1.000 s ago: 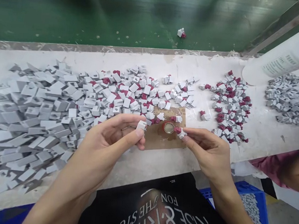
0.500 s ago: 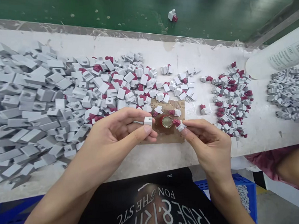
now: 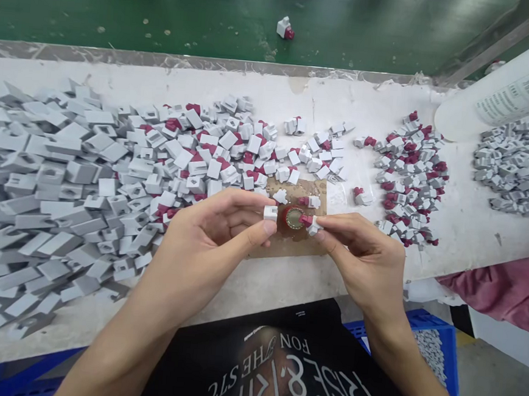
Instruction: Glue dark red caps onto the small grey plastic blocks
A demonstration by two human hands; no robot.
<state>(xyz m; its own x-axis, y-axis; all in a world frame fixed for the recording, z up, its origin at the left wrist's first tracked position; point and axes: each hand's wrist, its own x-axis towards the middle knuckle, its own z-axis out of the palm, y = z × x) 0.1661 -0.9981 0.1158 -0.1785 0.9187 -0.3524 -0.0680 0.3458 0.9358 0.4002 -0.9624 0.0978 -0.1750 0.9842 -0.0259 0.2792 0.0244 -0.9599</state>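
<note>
The left hand (image 3: pixel 211 233) pinches a white block (image 3: pixel 270 213), the right hand (image 3: pixel 368 249) a maroon-and-white piece (image 3: pixel 307 221). They're apart, fingertip grips apparently leaving the facing ends uncovered near the round cup (image 3: pixel 292 217).

1 white, notched block (image 3: pixel 270 213) is pinched in the left hand (image 3: pixel 210 239); 1 maroon-and-white piece (image 3: pixel 309 222) is held by the right hand (image 3: pixel 367 255), maroon end turned toward the block.

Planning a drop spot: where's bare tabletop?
Crowded: left pile, right grey-and-maroon pile, far-right grey pile. Bare: narrow tabletop strip between the first two and the metal edge, left of the white container; front patch bounded by cardboard, black shirt, left hand and right hand.
</note>
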